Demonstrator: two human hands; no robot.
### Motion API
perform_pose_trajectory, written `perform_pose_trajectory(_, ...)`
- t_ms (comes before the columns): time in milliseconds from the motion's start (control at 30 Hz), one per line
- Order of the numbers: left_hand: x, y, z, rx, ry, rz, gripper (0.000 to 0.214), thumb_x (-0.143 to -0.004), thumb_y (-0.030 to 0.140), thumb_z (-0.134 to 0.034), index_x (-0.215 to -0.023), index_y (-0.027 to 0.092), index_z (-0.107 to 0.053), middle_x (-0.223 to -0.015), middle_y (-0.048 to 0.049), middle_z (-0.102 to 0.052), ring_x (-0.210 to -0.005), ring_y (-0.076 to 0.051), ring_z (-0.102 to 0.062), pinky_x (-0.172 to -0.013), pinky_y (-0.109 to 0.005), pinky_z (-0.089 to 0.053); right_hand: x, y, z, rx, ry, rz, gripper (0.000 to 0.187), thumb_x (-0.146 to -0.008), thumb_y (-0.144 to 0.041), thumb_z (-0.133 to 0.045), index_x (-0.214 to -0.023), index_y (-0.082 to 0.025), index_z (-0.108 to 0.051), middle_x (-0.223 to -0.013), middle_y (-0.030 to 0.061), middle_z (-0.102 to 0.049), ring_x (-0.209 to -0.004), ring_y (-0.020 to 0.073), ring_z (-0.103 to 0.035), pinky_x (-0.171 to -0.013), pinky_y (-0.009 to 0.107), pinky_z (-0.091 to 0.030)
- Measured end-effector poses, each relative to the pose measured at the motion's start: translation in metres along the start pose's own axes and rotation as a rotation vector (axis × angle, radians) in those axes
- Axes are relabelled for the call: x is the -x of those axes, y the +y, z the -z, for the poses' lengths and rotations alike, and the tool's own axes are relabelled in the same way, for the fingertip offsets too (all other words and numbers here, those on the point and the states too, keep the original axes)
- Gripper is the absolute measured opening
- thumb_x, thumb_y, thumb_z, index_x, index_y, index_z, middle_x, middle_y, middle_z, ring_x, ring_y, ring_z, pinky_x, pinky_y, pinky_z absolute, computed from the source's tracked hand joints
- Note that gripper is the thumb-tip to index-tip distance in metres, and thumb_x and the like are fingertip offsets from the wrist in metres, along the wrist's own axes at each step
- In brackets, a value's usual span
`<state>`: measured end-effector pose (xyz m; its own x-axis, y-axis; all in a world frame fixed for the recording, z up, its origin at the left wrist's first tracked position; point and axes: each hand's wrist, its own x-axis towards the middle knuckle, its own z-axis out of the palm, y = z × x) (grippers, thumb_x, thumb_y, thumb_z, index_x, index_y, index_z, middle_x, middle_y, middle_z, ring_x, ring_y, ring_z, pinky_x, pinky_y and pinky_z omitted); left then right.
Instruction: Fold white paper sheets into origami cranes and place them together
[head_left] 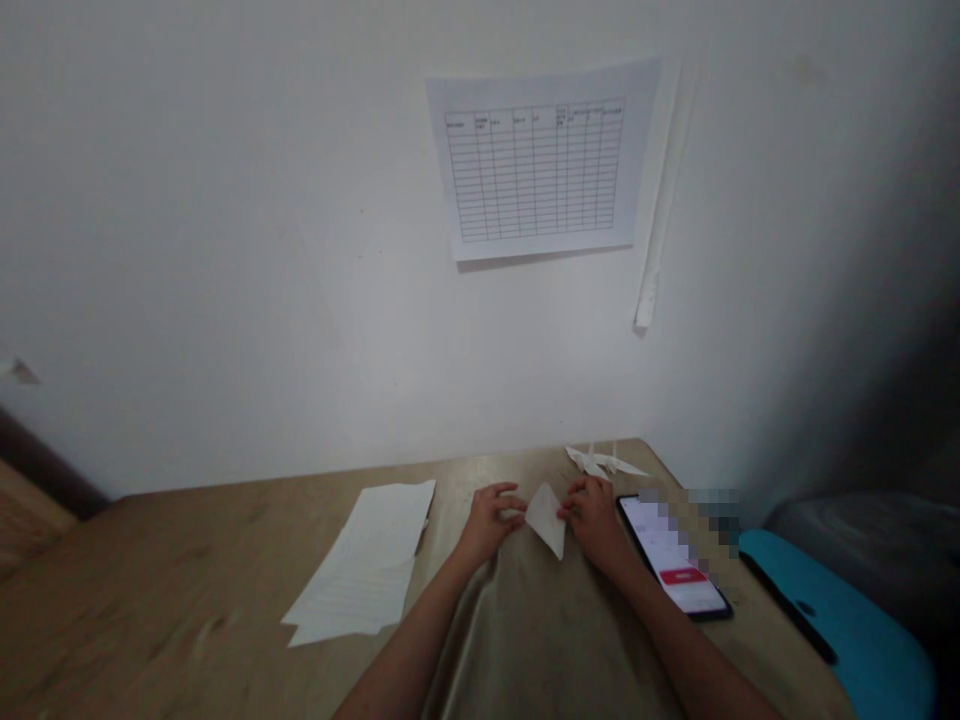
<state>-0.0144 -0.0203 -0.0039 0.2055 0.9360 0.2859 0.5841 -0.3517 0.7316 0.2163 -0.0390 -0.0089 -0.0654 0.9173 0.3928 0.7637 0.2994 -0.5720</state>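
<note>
- So, folded white paper [545, 522] is the reference point: rough kite shape on the wooden table [150, 600], right at the near edge of the beige cloth [540, 640].
- Long axis runs roughly toward the person, narrow tip pointing at the body, tilted slightly right.
- The left hand [489, 522] is just left of the paper, palm down, fingers [510, 500] curled together, tips at its left corner.
- The right hand [592, 522] is just right of the paper, fingers [574, 490] together, tips on its upper right edge. This hand sits slightly closer over it.
- Pinching or only resting: cannot tell from this view, either hand.
- The left forearm [409, 640] and right forearm [697, 640] come in from below, angled toward the paper.
- Beyond the paper: small paper cranes [604, 462] near the table's far edge.
- Left of the paper: a stack of white sheets [360, 560].
- Right of the paper, past the right hand: a phone [670, 555], screen lit, partly blurred out.
- Well beyond the paper: a grid chart [536, 165] on the wall.
</note>
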Motion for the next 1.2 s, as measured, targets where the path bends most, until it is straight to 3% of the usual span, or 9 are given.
perform_pose_trajectory(433,0.001,0.008,0.007,-0.055,-0.131,0.002,0.019,-0.069,0.027,-0.086,-0.087,0.029,-0.084,-0.129,-0.0048,-0.072,-0.123,-0.028,-0.062,-0.115,-0.048,-0.038,0.001,0.001,-0.002,0.002,0.0,0.007,0.01,-0.08,-0.017,-0.069,-0.077,-0.023,-0.077,-0.107,0.0108,-0.065,-0.116,0.0315,-0.05,-0.106,0.048,-0.042)
perform_pose_trajectory(867,0.006,0.018,-0.002,-0.168,-0.031,0.036,0.009,-0.069,0.029,-0.086,-0.076,0.027,-0.08,-0.123,-0.0021,-0.074,-0.121,-0.029,-0.061,-0.11,-0.046,-0.038,0.003,-0.008,-0.005,-0.032,-0.085,0.039,0.005,-0.082,-0.018,-0.07,-0.08,-0.021,-0.074,-0.108,0.0096,-0.064,-0.117,0.0286,-0.051,-0.107,0.043,-0.041)
perform_pose_trajectory(1200,0.008,0.027,-0.005,-0.245,-0.075,0.078,0.012,-0.072,0.029,-0.087,-0.075,0.025,-0.075,-0.127,-0.0022,-0.071,-0.128,-0.029,-0.055,-0.117,-0.053,-0.027,0.004,-0.007,-0.009,-0.027,-0.146,0.038,0.005,-0.082,-0.02,-0.072,-0.085,-0.021,-0.074,-0.111,0.0093,-0.063,-0.119,0.0273,-0.049,-0.108,0.04,-0.039)
